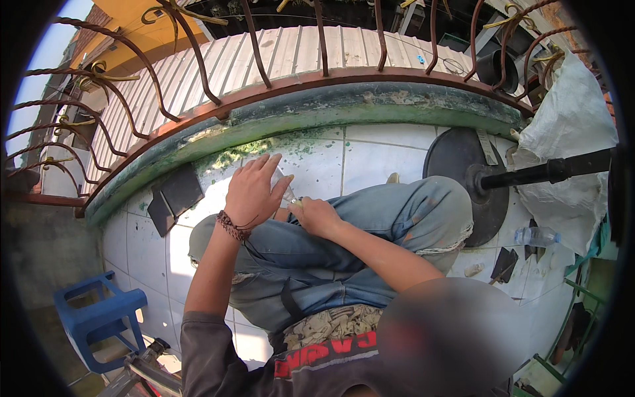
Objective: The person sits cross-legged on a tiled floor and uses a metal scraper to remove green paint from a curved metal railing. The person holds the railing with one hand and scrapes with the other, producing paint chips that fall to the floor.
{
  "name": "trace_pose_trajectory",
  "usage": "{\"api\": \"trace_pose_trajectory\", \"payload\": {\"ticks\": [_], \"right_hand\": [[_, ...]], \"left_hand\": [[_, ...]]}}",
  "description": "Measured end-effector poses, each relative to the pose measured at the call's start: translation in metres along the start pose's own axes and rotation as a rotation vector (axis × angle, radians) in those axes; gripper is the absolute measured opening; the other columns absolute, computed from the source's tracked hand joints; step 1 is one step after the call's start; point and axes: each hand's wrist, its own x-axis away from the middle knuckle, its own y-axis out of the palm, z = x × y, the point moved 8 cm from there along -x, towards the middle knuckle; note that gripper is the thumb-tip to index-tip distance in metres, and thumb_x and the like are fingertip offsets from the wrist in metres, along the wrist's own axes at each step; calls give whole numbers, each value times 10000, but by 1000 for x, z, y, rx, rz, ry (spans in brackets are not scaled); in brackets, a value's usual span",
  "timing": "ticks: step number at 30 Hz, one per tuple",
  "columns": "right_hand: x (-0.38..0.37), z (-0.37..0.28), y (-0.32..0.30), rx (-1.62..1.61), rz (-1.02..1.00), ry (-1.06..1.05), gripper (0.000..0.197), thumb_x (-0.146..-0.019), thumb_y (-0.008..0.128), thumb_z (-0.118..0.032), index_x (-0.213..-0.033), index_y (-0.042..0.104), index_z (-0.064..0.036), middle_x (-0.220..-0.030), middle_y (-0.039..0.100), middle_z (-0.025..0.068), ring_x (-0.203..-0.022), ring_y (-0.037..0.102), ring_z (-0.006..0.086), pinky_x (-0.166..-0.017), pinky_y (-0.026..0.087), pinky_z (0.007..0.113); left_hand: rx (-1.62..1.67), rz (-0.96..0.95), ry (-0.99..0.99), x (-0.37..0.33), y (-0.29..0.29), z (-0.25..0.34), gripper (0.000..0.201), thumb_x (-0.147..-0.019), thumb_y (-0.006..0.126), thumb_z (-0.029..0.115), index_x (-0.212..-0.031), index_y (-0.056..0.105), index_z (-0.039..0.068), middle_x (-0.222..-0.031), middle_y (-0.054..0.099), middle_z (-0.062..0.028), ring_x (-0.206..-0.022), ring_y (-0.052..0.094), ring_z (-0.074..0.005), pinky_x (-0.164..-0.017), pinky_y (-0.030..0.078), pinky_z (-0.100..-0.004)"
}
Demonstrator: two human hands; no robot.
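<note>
Over my crossed legs in blue jeans (357,221), both hands are close together. My left hand (253,188), with a braided bracelet at the wrist, has its fingers stretched out. My right hand (316,216) is closed round the lower end of a clear, narrow object (286,192); whether it is glass or plastic I cannot tell. The object's upper part lies behind or against my left palm and thumb, so its full shape is hidden. Something pale yellowish shows at my right fingertips.
Ahead runs a low green ledge (304,119) with a rusty railing above. Dark flat pieces (175,198) lie on the white tiles at left, behind a blue stool (99,317). At right are a round black base (463,188) with a pole, a white sack (562,139) and a clear bottle (537,236).
</note>
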Motion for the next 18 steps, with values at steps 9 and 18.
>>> {"api": "trace_pose_trajectory", "payload": {"ticks": [9, 18], "right_hand": [[3, 10, -58, 396, -492, 58, 323, -917, 569, -311, -953, 716, -26, -957, 704, 198, -925, 688, 331, -805, 535, 427], [-64, 67, -209, 610, 187, 72, 371, -899, 638, -370, -943, 573, -7, -712, 660, 171, -712, 671, 355, -630, 516, 451]], "left_hand": [[14, -326, -129, -84, 34, 20, 467, -920, 571, 419, -975, 699, -26, -911, 686, -230, -908, 653, -391, -828, 508, -437], [262, -141, -505, -86, 19, -92, 351, -937, 528, 259, -1124, 652, -10, -803, 682, -139, -691, 634, -221, -683, 488, -339]]}}
